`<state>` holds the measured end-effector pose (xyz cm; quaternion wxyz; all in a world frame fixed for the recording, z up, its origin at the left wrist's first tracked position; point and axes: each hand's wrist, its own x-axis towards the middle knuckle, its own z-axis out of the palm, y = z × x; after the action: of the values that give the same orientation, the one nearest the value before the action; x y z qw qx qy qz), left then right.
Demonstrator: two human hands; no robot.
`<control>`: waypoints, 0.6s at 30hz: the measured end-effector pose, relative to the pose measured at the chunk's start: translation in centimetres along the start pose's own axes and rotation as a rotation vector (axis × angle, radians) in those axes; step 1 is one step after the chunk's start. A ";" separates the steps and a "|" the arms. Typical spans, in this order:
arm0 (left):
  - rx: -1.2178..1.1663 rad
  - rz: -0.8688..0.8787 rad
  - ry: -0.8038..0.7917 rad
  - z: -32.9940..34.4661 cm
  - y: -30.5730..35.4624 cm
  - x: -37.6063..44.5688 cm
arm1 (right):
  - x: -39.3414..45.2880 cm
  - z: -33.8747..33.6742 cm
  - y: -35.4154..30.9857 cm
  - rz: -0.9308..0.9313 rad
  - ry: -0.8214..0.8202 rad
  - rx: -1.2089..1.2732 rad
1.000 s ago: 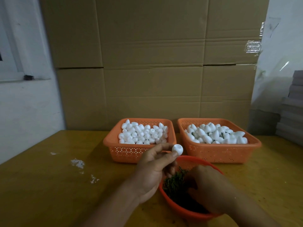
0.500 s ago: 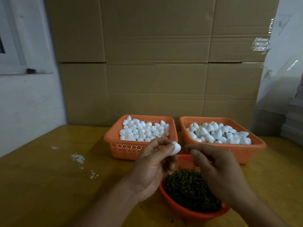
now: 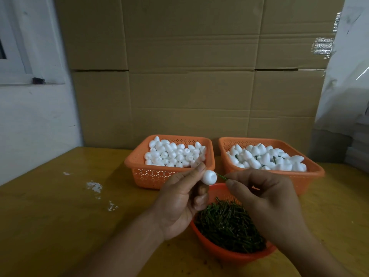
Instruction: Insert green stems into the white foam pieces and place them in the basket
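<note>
Above the round bowl: both hands meet, the foam piece and the stem held between them.
Left grip: the left hand (image 3: pixel 180 198) pinches a white foam piece (image 3: pixel 209 177) between thumb and forefinger tip, the other fingers curled under; the flat end of the piece faces right.
Right grip: the right hand (image 3: pixel 265 198) pinches a green stem (image 3: pixel 221 176) between thumb and forefinger, closed tight on its right end.
Key relation: the stem lies just right of the foam piece, its long axis running left to right and slightly downward, its free tip at the flat end; whether the tip has entered the foam cannot be told.
Judged next move: a push of the stem leftward along its own axis, the left grip bracing the piece.
Nearer hand for delivery: the right, since the right basket (image 3: pixel 311 172) holds pieces with stems showing.
Stem supply: round bowl (image 3: pixel 225 254) of stems, directly beneath the hands.
Foam supply: left basket (image 3: pixel 151 176), behind the left hand.
Support: bench (image 3: pixel 60 216), with white crumbs to the left.
</note>
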<state>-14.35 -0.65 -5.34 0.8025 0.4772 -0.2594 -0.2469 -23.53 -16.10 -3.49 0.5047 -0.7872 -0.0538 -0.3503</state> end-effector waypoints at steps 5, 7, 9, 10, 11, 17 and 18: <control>0.004 -0.007 0.017 0.1 -0.2 0.0 | -0.2 0.0 0.1 -0.043 -0.015 -0.066; 0.013 -0.005 0.027 0.2 -0.2 0.0 | -0.3 0.1 0.1 -0.066 -0.007 -0.115; 0.022 -0.001 0.025 0.3 -0.1 -0.1 | -0.4 0.2 0.0 -0.082 -0.005 -0.148; 0.021 0.001 0.027 0.3 -0.1 -0.1 | -0.4 0.2 0.0 -0.092 -0.008 -0.160; 0.024 0.002 0.029 0.4 -0.1 -0.2 | -0.4 0.3 0.0 -0.104 -0.011 -0.171; 0.062 0.010 0.032 0.7 -0.1 -0.4 | -0.7 0.6 -0.4 -0.171 0.004 -0.265; 0.064 0.008 0.033 0.7 -0.1 -0.4 | -0.7 0.6 -0.4 -0.171 0.010 -0.277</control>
<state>-15.11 -0.91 -5.20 0.7921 0.5055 -0.2559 -0.2271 -23.96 -15.21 -3.78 0.3600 -0.8401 -0.0695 -0.3999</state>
